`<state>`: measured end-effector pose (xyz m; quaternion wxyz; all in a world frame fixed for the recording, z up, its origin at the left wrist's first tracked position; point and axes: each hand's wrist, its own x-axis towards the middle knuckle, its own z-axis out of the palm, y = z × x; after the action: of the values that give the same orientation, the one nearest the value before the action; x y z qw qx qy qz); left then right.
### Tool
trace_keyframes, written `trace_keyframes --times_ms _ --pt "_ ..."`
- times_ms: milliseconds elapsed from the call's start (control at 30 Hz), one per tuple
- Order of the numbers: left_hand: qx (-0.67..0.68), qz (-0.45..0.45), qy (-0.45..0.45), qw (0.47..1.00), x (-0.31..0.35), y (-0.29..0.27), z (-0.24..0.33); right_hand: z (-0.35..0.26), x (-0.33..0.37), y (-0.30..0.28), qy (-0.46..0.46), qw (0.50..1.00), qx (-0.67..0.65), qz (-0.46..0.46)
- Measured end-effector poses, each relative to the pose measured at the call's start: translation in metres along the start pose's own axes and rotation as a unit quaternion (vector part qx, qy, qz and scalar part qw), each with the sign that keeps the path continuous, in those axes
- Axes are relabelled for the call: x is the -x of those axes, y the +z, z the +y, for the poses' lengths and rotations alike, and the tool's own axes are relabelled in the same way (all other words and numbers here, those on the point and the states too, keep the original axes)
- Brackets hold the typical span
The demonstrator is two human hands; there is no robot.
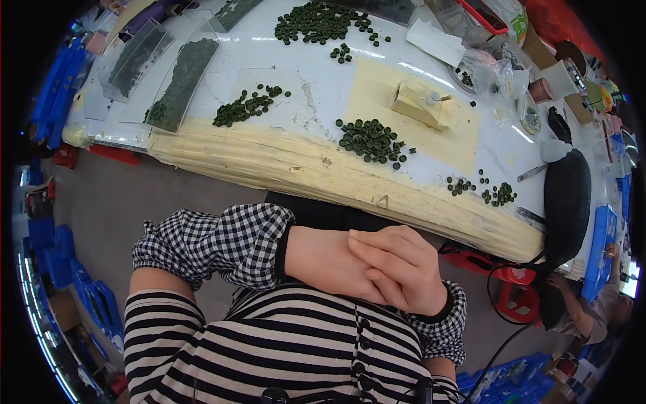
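Note:
My hands are clasped together in front of my striped top, off the table. My right hand (409,266) lies over my left hand (330,264), its fingers bent round the back of it. The fingers of my left hand are hidden beneath. Beyond them, the table edge is padded with a thick layer of cream-coloured sheeting (269,161). Nearest on the table is a pile of small dark green round pieces (370,140), like buttons or caps. Another pile (245,108) lies to its left, and a few clusters (499,194) sit to the right.
A cream block with a small peg (420,104) stands on a cream sheet (367,81). Clear trays of green pieces (183,84) stand at left, and a larger heap (316,23) lies at the back. A black padded object (566,205) is at the right edge. Another person (585,316) sits at far right.

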<state>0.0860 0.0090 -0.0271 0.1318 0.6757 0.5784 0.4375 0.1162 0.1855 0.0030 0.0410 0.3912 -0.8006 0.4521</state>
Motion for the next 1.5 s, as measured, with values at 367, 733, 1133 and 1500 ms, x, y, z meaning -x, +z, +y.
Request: trace_keyframes --times_ms 367,733,1133,1500 --pt "-0.101 0.212 -0.234 0.943 0.021 -0.079 0.017 0.008 0.031 -0.014 0.157 0.982 0.079 -0.067" --pt "-0.268 0.274 -0.382 0.841 0.037 -0.096 -0.012 0.0 0.009 -0.032 0.131 0.989 0.059 0.022" --pt "0.606 0.473 -0.233 0.595 -0.006 -0.093 -0.025 0.035 -0.067 -0.077 0.133 0.918 0.255 0.274" --pt "0.641 0.449 -0.245 0.572 -0.016 -0.088 -0.039 0.055 -0.086 -0.073 0.106 0.915 0.239 0.308"
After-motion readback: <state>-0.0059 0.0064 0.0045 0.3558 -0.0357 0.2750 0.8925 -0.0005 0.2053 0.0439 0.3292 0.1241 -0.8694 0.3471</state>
